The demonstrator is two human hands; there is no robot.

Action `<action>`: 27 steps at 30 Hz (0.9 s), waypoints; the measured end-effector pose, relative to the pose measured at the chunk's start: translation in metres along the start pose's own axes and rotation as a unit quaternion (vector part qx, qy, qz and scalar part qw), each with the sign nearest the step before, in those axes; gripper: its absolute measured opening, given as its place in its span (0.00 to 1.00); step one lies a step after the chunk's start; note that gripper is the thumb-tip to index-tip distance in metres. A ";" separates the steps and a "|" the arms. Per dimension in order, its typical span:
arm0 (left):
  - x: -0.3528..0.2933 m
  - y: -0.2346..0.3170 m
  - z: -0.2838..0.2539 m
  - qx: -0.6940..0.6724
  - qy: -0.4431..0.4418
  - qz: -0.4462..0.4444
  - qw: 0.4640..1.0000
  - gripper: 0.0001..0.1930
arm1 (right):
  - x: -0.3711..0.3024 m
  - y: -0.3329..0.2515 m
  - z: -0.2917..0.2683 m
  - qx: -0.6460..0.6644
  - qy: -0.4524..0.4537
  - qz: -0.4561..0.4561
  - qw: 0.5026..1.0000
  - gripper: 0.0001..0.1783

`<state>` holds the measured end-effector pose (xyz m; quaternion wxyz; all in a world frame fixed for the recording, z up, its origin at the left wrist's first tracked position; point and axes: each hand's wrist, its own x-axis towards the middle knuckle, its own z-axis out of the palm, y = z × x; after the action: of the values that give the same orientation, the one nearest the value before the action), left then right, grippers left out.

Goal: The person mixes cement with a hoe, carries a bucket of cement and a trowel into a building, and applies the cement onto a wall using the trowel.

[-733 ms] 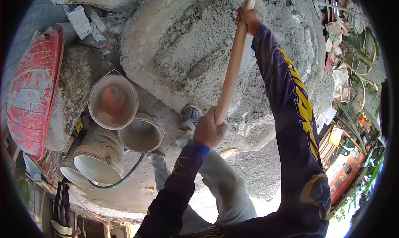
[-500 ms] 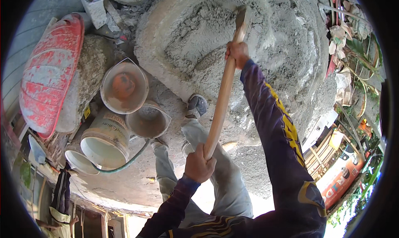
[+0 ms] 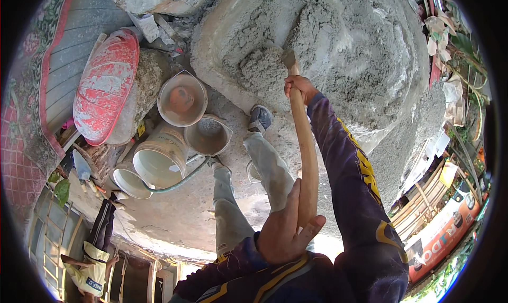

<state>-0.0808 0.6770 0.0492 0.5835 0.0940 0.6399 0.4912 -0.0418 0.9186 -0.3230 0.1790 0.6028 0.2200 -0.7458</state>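
A long-handled tool, apparently a hoe (image 3: 306, 155), slants from my body toward wet grey mortar (image 3: 328, 60). Its wooden handle is slightly curved, and its metal head (image 3: 289, 58) lies against a lump of mortar, which hides much of the blade. Close to that head, my right hand (image 3: 300, 86) is wrapped round the handle. At the near end of the handle is my left hand (image 3: 286, 231), fingers stretched out and thumb apart. The handle's end lies between that thumb and the fingers, against the palm.
Left of my legs stand several buckets (image 3: 182, 99), with a hose (image 3: 180, 182) beside them. A red mortar-stained basin (image 3: 106, 89) leans on a rock farther left. Another person (image 3: 92, 260) is at lower left. Bamboo poles (image 3: 420, 194) and a banner (image 3: 444, 234) lie at right.
The tool's head has come nearer to me and slightly left, with mortar heaped beside it. My left hand has gone from a closed grip to stretched fingers, lower and to the right.
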 end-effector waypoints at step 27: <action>-0.270 -0.032 0.096 -0.018 -0.505 0.173 0.845 0.49 | -0.323 0.330 -0.154 0.514 -0.152 -0.001 0.844 0.11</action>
<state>0.0957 0.5239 0.2182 0.7332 0.4279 0.2211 0.4800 0.3281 0.7256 -0.0711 -0.1265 0.4871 -0.2245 -0.8345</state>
